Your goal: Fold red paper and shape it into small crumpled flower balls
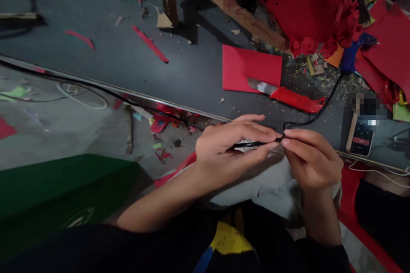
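Observation:
My left hand (233,145) is closed around a small flat dark device (248,143) held just above my lap. My right hand (309,155) pinches the plug end of a black cable (315,115) against the device's right end. The cable curves away to the right across the dark table (128,51) toward a blue tool (350,55). Most of the device is hidden under my left fingers.
A red paper sheet (251,68) lies on the table with a red-handled knife (288,96) beside it. A phone (361,138) with a lit screen rests at the right. Red paper decoration (304,4) stands at the back. Paper scraps litter the table and floor.

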Demonstrator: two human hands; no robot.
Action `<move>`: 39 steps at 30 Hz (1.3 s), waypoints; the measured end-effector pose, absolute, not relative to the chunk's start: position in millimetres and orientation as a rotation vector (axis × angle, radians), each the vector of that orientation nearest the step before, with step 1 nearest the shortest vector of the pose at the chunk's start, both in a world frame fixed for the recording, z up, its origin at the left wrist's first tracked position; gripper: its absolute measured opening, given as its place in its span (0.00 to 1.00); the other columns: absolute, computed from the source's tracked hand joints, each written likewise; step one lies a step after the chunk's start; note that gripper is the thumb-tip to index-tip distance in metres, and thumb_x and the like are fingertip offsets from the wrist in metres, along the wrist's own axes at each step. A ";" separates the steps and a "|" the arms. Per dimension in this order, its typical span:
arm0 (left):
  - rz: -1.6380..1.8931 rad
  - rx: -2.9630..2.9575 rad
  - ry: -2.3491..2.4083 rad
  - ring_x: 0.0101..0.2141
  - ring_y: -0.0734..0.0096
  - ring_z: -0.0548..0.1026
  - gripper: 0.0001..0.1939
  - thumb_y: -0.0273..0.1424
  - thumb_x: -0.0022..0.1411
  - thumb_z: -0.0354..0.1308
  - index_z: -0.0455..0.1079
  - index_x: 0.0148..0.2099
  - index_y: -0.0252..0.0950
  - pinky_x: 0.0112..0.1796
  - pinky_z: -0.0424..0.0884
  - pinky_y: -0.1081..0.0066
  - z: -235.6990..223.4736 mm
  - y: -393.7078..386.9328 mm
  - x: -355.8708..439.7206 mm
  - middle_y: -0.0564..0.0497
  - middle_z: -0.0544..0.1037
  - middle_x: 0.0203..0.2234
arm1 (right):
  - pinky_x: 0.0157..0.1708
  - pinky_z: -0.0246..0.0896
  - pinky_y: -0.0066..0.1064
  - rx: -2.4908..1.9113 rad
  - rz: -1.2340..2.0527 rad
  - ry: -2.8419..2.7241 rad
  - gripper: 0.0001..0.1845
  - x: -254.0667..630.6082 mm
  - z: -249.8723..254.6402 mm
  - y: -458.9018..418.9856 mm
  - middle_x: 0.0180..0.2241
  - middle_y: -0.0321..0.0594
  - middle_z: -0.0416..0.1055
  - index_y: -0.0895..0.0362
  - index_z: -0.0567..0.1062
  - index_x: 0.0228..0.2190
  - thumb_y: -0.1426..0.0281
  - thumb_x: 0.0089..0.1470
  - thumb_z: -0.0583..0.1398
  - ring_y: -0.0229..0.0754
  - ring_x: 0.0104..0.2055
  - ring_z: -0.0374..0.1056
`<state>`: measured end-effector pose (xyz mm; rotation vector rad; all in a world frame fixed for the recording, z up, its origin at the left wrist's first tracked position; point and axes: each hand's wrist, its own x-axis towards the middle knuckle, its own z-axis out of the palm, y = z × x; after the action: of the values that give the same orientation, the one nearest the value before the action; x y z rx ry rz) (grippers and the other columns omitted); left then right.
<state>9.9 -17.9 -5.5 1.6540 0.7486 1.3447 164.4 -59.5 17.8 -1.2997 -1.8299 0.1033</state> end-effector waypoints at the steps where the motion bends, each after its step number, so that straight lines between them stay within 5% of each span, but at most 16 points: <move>1: 1.340 1.647 0.741 0.31 0.72 0.80 0.07 0.23 0.55 0.64 0.71 0.35 0.38 0.46 0.76 0.65 -5.2 -17.7 9.4 0.55 0.81 0.29 | 0.35 0.74 0.29 -1.282 0.096 -1.833 0.10 164.4 17.6 -59.5 0.32 0.36 0.76 0.54 0.74 0.32 0.82 0.50 0.61 0.36 0.35 0.74; 10: 1.288 1.552 0.662 0.31 0.71 0.80 0.05 0.25 0.56 0.64 0.71 0.34 0.39 0.46 0.77 0.66 -1.1 -14.4 6.9 0.54 0.81 0.29 | 0.32 0.75 0.28 -1.077 0.039 -1.917 0.07 171.8 13.0 -56.4 0.31 0.38 0.77 0.58 0.74 0.29 0.81 0.49 0.61 0.38 0.34 0.75; 16: 1.252 1.534 0.678 0.29 0.69 0.80 0.03 0.30 0.58 0.63 0.71 0.33 0.41 0.45 0.77 0.62 1.0 -14.5 7.0 0.55 0.81 0.28 | 0.28 0.75 0.28 -1.121 0.055 -1.854 0.07 172.8 8.1 -59.5 0.34 0.33 0.78 0.52 0.75 0.32 0.77 0.54 0.60 0.37 0.33 0.75; 39: 1.208 1.382 0.665 0.28 0.69 0.80 0.03 0.33 0.58 0.63 0.72 0.33 0.42 0.46 0.78 0.62 0.3 -16.6 7.5 0.55 0.81 0.27 | 0.35 0.77 0.27 -1.060 -0.142 -2.078 0.07 177.6 18.4 -67.1 0.37 0.35 0.78 0.56 0.76 0.31 0.79 0.51 0.61 0.38 0.40 0.75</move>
<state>7.5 -16.6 0.3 1.3815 0.6650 1.2084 177.6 -67.1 18.4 -1.0595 -2.0775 -0.1418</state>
